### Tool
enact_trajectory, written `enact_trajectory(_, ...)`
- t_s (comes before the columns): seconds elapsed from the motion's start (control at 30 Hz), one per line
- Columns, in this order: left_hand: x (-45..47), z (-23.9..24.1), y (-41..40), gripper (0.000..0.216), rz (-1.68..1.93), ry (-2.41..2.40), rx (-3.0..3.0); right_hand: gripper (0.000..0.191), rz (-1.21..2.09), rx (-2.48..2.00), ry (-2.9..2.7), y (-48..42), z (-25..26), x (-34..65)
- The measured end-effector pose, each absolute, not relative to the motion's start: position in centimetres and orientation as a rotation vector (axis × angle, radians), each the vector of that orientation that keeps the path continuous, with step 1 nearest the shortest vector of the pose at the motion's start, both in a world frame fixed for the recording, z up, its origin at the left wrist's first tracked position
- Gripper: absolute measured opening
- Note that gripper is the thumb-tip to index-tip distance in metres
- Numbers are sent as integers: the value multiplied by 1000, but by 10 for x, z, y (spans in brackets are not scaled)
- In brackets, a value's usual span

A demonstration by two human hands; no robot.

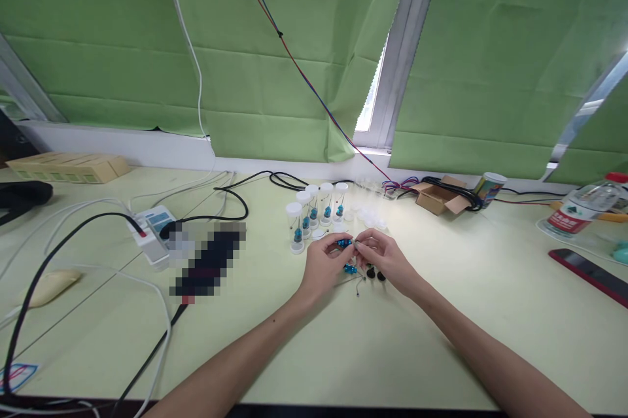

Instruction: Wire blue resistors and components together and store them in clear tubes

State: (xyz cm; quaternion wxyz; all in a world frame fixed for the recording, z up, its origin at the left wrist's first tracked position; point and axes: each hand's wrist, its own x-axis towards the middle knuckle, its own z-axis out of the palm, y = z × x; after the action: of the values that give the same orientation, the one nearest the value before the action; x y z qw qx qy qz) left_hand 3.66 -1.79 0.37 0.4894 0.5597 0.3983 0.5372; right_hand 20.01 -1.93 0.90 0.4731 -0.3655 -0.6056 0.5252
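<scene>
My left hand (324, 264) pinches a small shiny blue part (344, 243) with dark bands; its exact kind is too small to tell. Close beside it, my right hand (385, 258) has its fingertips pressed together at the part's right end, on something I cannot make out. Below the hands lie another blue part (350, 269), thin wire-like pieces (358, 286) and small black round pieces (375, 274). Just behind my left hand stand several clear tubes with white caps (296, 228), each with a blue part inside. Loose clear and white caps (371, 218) lie behind my right hand.
At left are a white power strip (150, 238), black and white cables (164, 326) and a blurred dark object (210, 264). An open cardboard box (436, 197) and a printed can (489, 189) stand at the back right. A water bottle (583, 209) and a phone (591, 274) are far right.
</scene>
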Motion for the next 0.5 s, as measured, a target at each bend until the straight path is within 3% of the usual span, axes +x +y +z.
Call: enact_trajectory(0.5,36,4,-20,25,1307,979,1432,38,1307,-939,-1511,-14,2,201)
